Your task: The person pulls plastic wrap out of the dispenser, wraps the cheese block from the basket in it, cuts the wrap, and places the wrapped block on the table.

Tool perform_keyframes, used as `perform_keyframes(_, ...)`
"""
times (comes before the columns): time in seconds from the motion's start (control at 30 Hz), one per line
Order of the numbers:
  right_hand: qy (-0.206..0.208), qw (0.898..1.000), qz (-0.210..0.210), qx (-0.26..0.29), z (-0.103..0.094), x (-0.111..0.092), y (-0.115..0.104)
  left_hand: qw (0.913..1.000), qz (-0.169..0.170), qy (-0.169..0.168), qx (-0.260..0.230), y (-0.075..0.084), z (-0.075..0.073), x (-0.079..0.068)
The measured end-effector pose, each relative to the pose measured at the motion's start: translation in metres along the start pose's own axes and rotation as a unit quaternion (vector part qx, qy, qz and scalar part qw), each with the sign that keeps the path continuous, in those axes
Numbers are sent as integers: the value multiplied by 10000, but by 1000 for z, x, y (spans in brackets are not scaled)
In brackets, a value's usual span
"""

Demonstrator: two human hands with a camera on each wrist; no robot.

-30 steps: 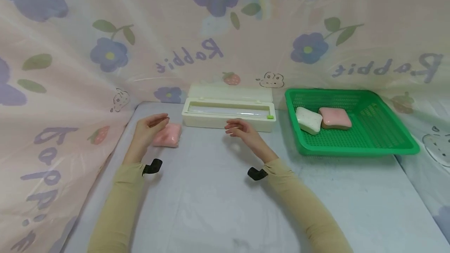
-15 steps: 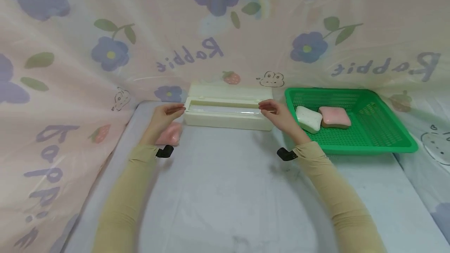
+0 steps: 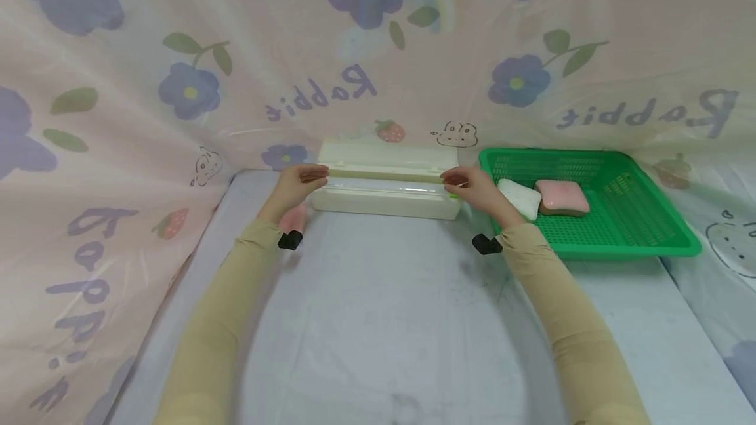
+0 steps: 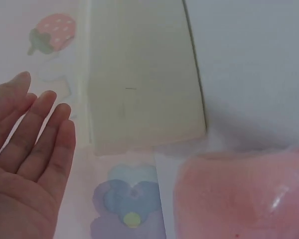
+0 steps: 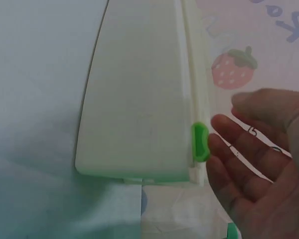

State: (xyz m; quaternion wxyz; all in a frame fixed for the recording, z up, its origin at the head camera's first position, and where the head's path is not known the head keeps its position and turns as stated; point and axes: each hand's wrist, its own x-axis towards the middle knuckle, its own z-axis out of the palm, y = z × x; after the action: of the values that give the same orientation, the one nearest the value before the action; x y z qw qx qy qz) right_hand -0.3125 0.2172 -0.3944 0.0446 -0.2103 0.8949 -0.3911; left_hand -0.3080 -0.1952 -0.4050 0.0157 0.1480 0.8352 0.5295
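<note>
A long off-white cling film dispenser (image 3: 384,204) stands at the back of the table, lid (image 3: 386,155) raised behind, with a clear film strip along its top. My left hand (image 3: 295,189) is at the dispenser's left end and my right hand (image 3: 480,194) at its right end. In the left wrist view the left hand (image 4: 32,159) has extended fingers and nothing visible between them. The right wrist view shows loosely bent fingers of the right hand (image 5: 259,164) beside the green cutter slide (image 5: 201,142). A pink soap-like block (image 4: 244,199) lies near the dispenser's left end, partly behind my left wrist.
On the right stands a green basket (image 3: 626,251) holding a white speckled block (image 3: 520,198) and a pink block (image 3: 562,197). A patterned curtain (image 3: 413,51) hangs directly behind the dispenser and along the left side. White cloth (image 3: 378,320) covers the table.
Both hands have moved forward to the dispenser, the right one also rightward. In the last half second the left hand shifted right over the dispenser's end. The basket and blocks have stayed put.
</note>
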Motion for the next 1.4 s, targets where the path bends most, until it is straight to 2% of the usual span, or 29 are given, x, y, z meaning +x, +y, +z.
perform_keyframes(0.2, -508, 9980, -47, -373, 4, 7, 5, 9976, 109, -358, 590, -5, 5, 6)
perform_keyframes(0.5, -784, 9953, 193, -542, 3, 10, 6, 9906, -131, -716, 1161, 0, 7, 14)
perform_keyframes(0.73, -916, 9933, 222, -664, -2, 13, 3, 9845, 119, -854, 1524, 5, 8, 20)
perform_keyframes(0.9, -958, 9921, 271, -761, 0, 17, 1, 9803, 157, -924, 1737, 5, 9, 22)
perform_keyframes(1.17, -956, 9889, 252, -1108, 0, 24, 4, 9820, 83, -1106, 1528, 2, 7, 31)
perform_keyframes(1.4, -898, 9870, 27, -1332, 2, 26, 3, 9870, -417, -986, 1201, 3, 3, 36)
